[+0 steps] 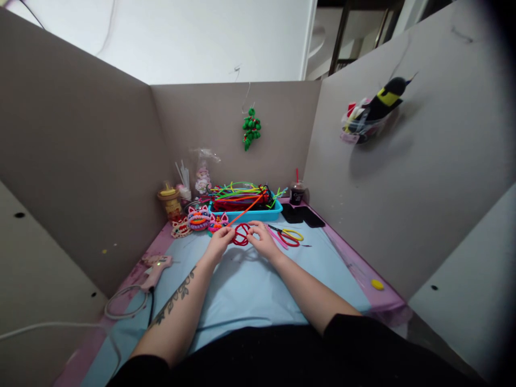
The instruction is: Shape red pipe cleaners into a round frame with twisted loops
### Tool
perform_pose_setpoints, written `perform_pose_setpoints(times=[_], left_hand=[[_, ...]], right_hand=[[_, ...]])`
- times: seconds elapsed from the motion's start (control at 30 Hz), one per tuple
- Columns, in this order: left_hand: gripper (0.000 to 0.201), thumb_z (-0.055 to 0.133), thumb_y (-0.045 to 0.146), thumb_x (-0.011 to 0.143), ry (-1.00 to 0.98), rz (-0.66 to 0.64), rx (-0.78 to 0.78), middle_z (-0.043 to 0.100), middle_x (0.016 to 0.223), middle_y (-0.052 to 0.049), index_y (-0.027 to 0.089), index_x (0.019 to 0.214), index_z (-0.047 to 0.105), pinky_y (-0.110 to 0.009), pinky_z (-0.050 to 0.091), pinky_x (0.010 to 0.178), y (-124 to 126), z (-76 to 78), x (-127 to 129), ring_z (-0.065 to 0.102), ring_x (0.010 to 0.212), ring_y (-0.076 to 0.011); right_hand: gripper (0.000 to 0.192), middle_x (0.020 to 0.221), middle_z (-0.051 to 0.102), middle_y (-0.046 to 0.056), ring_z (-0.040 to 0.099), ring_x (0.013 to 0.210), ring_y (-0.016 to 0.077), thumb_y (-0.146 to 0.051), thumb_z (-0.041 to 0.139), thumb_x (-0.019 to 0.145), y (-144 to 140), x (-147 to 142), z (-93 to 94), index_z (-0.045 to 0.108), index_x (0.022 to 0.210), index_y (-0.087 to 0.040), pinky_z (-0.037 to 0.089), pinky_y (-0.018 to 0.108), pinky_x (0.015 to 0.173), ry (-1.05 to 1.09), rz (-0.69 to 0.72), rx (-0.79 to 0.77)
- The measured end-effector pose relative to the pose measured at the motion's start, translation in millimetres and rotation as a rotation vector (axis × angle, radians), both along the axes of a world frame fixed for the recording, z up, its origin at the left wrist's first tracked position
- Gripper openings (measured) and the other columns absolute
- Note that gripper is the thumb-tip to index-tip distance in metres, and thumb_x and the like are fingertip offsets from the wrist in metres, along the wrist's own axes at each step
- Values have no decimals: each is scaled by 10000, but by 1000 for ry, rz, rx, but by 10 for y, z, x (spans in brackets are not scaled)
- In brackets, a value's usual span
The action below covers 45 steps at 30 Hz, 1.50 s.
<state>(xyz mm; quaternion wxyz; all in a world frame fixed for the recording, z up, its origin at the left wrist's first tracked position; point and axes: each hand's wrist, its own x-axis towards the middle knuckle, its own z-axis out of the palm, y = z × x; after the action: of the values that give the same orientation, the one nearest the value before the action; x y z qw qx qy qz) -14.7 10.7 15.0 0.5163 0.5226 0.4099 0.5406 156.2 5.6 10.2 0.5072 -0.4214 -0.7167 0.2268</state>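
Both hands meet mid-table over the blue mat (242, 290). Left hand (220, 240) and right hand (262, 240) pinch a red pipe cleaner loop (241, 235) between them; an orange pipe cleaner (246, 209) runs off toward 1 o'clock. Judged step: bending and shaping the loop. Next move likely needs a tight fingertip twist. Blue tray (258, 216) at 12; scissors (288, 235) at 3.

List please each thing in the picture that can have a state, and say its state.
Left hand: pinching the red pipe cleaner shape.
Right hand: pinching the same shape from the other side.
Red pipe cleaner shape: bent into loops, held just above the blue mat.
Blue tray: full of pipe cleaners.
Scissors: lying on the mat; blades hard to see.
Glue gun: lying on its side, cord attached.
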Motion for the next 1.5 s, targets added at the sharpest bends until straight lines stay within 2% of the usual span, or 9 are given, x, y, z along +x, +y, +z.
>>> perform_pose_setpoints(times=[0.23,0.4,0.7,0.83,0.93,1.0,1.07,1.27,1.5], left_hand=[[240,616,372,667,51,25,117,478,551,35,146,656,535,-201,331,515,43,-18,-5,413,519,-77],[225,593,352,677,-64,-3,66,472,531,41,156,625,496,-196,309,500,9,35,12,405,493,-72],[207,585,340,668,-142,-27,-36,524,547,11,151,618,518,-220,374,510,-17,26,29,466,503,-93],[254,550,397,718,9,52,13,576,697,-27,148,767,554,-277,433,623,-3,-4,28,540,639,-140],[219,546,382,743,301,141,324,575,844,-43,181,828,565,-320,418,781,-15,9,19,539,839,-176],[167,554,350,749,499,93,505,565,942,-63,191,788,589,-345,365,890,-40,21,15,499,975,-199],[151,543,332,763,621,34,567,551,1003,-79,195,753,606,-362,324,939,-69,26,17,466,1044,-216],[213,538,354,770,589,-66,492,511,1054,-83,188,656,605,-361,294,977,-99,50,19,424,1109,-231],[237,560,371,757,483,-61,419,434,1104,-82,167,643,604,-332,286,985,-68,42,-5,379,1157,-233]], right_hand=[[85,1127,498,62,438,1118,214,-270,570,738,91,13,-86,598,698,-200,281,387,996,62,65,-61],[142,1175,481,59,427,1144,210,-338,583,740,93,22,-86,626,783,-210,262,379,1014,104,179,-123],[160,1228,463,55,389,1188,225,-355,618,711,62,-3,-91,589,698,-198,247,379,1016,90,278,-170],[151,1210,477,51,392,1175,222,-325,602,714,60,-11,-84,565,650,-193,243,384,1014,85,229,-154],[133,1196,480,56,377,1183,224,-283,596,706,48,-16,-75,556,623,-187,231,388,1016,51,180,-150],[128,1181,484,59,368,1189,221,-271,591,708,43,-20,-77,555,617,-187,231,385,1016,33,165,-141],[129,1168,487,63,364,1193,219,-268,591,709,43,-24,-85,556,614,-188,236,382,1015,23,161,-133],[148,1177,479,61,366,1197,219,-284,590,713,50,-23,-73,554,605,-190,250,387,1016,23,182,-143],[188,1194,477,58,391,1192,218,-322,586,721,24,-34,-6,541,601,-184,266,374,1009,119,252,-160]])
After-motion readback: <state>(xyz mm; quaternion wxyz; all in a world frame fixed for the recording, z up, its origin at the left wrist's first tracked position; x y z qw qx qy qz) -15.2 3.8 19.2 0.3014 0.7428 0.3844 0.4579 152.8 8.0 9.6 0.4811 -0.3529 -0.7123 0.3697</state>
